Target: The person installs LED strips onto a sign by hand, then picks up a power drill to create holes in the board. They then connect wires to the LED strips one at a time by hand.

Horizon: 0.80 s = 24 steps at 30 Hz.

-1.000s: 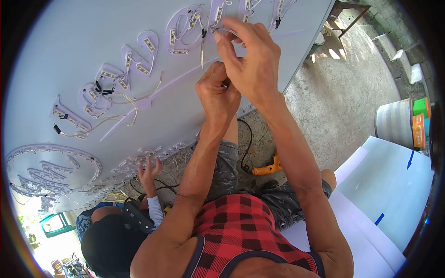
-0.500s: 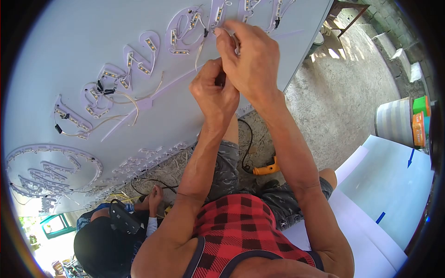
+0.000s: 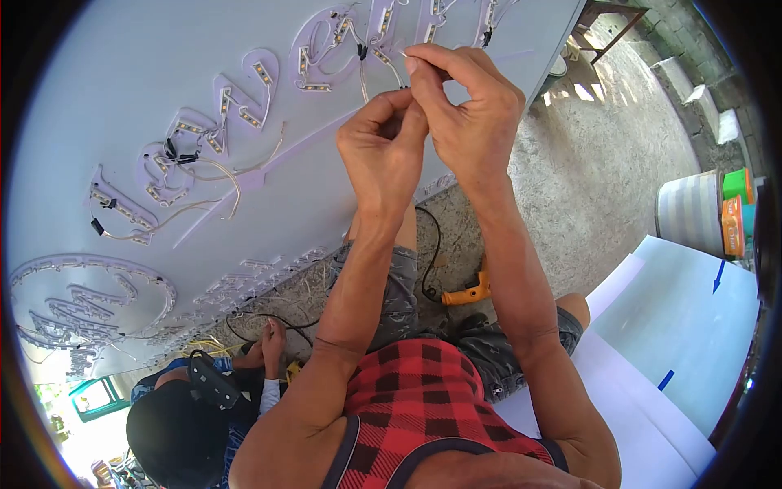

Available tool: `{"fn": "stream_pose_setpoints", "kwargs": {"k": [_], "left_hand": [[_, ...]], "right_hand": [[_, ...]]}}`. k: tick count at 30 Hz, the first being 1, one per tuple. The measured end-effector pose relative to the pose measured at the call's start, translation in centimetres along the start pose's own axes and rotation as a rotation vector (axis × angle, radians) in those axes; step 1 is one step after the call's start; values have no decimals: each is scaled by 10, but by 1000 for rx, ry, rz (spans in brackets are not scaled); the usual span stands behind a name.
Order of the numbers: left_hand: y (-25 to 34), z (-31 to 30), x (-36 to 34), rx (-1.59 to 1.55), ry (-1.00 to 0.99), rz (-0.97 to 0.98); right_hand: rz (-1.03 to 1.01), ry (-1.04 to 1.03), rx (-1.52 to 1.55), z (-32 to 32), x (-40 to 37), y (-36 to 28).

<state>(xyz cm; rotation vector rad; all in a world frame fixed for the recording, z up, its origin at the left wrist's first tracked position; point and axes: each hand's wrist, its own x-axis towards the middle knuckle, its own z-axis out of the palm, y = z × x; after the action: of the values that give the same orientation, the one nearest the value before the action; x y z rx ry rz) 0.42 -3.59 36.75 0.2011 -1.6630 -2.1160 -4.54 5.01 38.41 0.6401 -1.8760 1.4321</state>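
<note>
A large white panel (image 3: 269, 187) carries raised letters fitted with small LED modules (image 3: 262, 73) and thin wires. My left hand (image 3: 381, 147) is closed in a pinch at the lower edge of the lettering, where a pale wire (image 3: 393, 72) from the letters runs down to its fingertips. My right hand (image 3: 474, 110) is just right of it, thumb and forefinger pinched together on a short white wire end (image 3: 404, 54). A black-wrapped wire joint (image 3: 362, 52) lies on the letter left of both hands. Curled fingers hide part of the wire.
Below the panel, a yellow-orange power tool (image 3: 467, 292) with a black cord (image 3: 432, 244) lies on the concrete floor. Another person (image 3: 175, 428) in a black cap crouches at lower left. White sheets (image 3: 652, 359) and a striped bucket (image 3: 691, 210) stand at right.
My right hand has moved right and slightly down, away from the letters, and its fingertips are now apart from the panel's lettering. My left hand has shifted slightly right.
</note>
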Motion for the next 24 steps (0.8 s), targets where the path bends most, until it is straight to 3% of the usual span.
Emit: {"fn": "stream_pose_setpoints", "kwargs": {"k": [1, 3, 5, 9, 12, 14, 21, 24], "left_hand": [[-3, -3, -1, 2, 0, 1], [-13, -9, -2, 299, -15, 286], [-19, -11, -2, 402, 37, 384], [-27, -10, 11, 518, 149, 614], [-27, -8, 18, 567, 170, 661], [-30, -7, 22, 560, 186, 685], [-35, -9, 24, 482, 167, 725], [-36, -14, 26, 487, 196, 771]], "right_hand": [[-41, -20, -64, 2, 2, 0], [-80, -35, -132, 8, 8, 2], [-102, -99, -251, 17, 16, 7], [11, -106, -143, 21, 21, 5], [123, -45, 36, 5, 10, 6], [-73, -37, -42, -1, -4, 18], [-22, 71, 4, 8, -22, 16], [-136, 20, -31, 10, -15, 17]]}}
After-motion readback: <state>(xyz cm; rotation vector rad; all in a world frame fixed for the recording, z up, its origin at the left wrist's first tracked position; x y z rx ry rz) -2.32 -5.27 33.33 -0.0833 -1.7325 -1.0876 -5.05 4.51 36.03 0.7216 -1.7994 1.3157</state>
